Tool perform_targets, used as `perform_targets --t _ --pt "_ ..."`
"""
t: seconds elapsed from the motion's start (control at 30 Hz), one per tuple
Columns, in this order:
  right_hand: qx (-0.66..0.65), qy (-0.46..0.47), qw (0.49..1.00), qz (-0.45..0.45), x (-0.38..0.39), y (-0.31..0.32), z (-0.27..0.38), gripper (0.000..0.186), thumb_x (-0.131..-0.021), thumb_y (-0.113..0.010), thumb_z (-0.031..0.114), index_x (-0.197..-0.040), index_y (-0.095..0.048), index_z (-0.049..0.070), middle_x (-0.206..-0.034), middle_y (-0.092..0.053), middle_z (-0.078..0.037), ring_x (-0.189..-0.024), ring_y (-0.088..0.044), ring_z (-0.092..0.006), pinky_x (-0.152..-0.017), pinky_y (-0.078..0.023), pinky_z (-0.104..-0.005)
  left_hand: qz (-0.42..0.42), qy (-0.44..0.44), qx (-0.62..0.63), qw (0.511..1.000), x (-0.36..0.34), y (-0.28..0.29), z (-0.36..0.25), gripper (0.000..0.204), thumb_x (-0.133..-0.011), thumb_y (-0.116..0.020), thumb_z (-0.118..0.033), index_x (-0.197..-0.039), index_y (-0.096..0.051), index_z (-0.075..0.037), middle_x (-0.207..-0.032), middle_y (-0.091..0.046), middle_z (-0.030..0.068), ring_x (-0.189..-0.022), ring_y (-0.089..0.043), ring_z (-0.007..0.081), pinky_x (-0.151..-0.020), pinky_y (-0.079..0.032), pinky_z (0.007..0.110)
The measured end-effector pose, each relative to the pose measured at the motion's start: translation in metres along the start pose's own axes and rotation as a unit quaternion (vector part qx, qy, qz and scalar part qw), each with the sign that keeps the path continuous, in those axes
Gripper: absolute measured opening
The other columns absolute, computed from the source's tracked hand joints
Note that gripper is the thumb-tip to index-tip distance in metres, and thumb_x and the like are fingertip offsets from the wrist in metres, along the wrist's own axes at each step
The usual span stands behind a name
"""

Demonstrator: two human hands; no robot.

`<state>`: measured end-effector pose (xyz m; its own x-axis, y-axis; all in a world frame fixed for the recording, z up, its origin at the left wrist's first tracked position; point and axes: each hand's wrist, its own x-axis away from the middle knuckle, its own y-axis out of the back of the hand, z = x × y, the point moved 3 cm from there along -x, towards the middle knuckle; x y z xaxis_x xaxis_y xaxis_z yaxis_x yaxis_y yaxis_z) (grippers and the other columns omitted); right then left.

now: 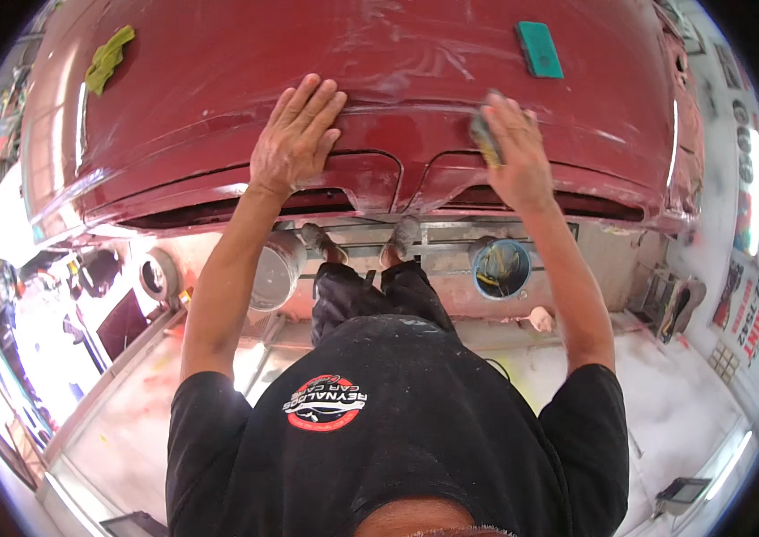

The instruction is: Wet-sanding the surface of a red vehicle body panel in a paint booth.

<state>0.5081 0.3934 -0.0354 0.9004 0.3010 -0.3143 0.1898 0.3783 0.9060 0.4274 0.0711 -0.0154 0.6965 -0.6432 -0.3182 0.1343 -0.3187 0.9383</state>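
My left hand (pixel 292 141) lies flat on the dark red car hood (pixel 379 67), near its front edge, fingers stretched out and holding nothing. Over to the right, my right hand (pixel 520 157) presses a grey sanding pad (pixel 484 139) with a yellowish edge against the same panel. Its fingers cover much of the pad. Pale smears mark the paint between and beyond the hands. A teal rectangular block (pixel 539 50) rests on the hood past my right hand. Off to the far left is a crumpled yellow-green cloth (pixel 110 60).
Below the car's front, where narrow grille openings (pixel 567 205) show, a whitish bucket (pixel 277 273) stands left of my feet. A blue-rimmed bucket (pixel 501 268) with things inside stands to their right. A tire (pixel 158 274) is at the left, and a lettered wall (pixel 746 295) bounds the right.
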Motion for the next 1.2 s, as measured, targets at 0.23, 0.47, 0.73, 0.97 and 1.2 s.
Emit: perform_targets --t 0.23,0.47,0.73,0.97,1.2 --pt "-0.095 0.019 0.995 -0.006 -0.077 -0.04 0.08 0.062 -0.093 -0.069 0.016 -0.148 -0.049 -0.002 -0.154 -0.048 -0.024 -0.146 -0.042 -0.0426 -0.123 -0.031 -0.0526 -0.016 -0.008 0.023 1.0 0.001 0.0 0.004 0.045 -0.103 -0.056 -0.024 -0.146 -0.059 -0.01 -0.155 -0.053 0.0088 -0.15 -0.041 0.0278 -0.124 -0.032 0.045" --pt "-0.103 0.008 0.995 -0.006 -0.097 -0.055 0.096 0.058 -0.101 -0.062 0.024 -0.149 -0.045 -0.004 -0.159 -0.04 -0.026 -0.147 -0.038 -0.0456 -0.121 -0.031 -0.0558 -0.032 -0.001 0.05 0.998 0.0 0.009 0.004 0.047 -0.096 -0.063 -0.018 -0.142 -0.061 -0.007 -0.151 -0.057 0.012 -0.147 -0.045 0.0318 -0.121 -0.036 0.047" --pt "-0.058 -0.092 0.994 -0.032 -0.14 -0.071 0.103 0.069 -0.101 -0.06 0.032 -0.15 -0.038 -0.013 -0.158 -0.034 -0.032 -0.146 -0.034 -0.0499 -0.121 -0.028 -0.0573 -0.024 0.01 0.042 0.999 0.005 0.005 0.009 0.044 -0.096 -0.064 -0.019 -0.138 -0.064 -0.006 -0.151 -0.056 0.0095 -0.148 -0.044 0.0291 -0.123 -0.035 0.047" --pt "-0.007 -0.124 0.99 -0.06 -0.179 -0.075 0.078 0.075 -0.102 -0.058 0.04 -0.15 -0.037 -0.013 -0.158 -0.034 -0.034 -0.147 -0.034 -0.0503 -0.121 -0.028 -0.058 -0.03 0.009 0.113 0.993 0.002 0.013 0.006 0.04 -0.099 -0.061 -0.017 -0.137 -0.064 -0.003 -0.146 -0.06 0.0138 -0.145 -0.047 0.0334 -0.121 -0.035 0.05" --pt "0.059 -0.136 0.985 -0.09 -0.294 -0.083 -0.02 0.067 -0.102 -0.056 0.039 -0.144 -0.045 -0.012 -0.15 -0.045 -0.033 -0.14 -0.043 -0.0477 -0.119 -0.032 -0.0543 -0.082 0.064 0.139 0.985 -0.059 0.01 0.062 0.038 -0.1 -0.062 -0.02 -0.134 -0.065 -0.004 -0.141 -0.063 0.0184 -0.142 -0.05 0.0366 -0.12 -0.036 0.051"
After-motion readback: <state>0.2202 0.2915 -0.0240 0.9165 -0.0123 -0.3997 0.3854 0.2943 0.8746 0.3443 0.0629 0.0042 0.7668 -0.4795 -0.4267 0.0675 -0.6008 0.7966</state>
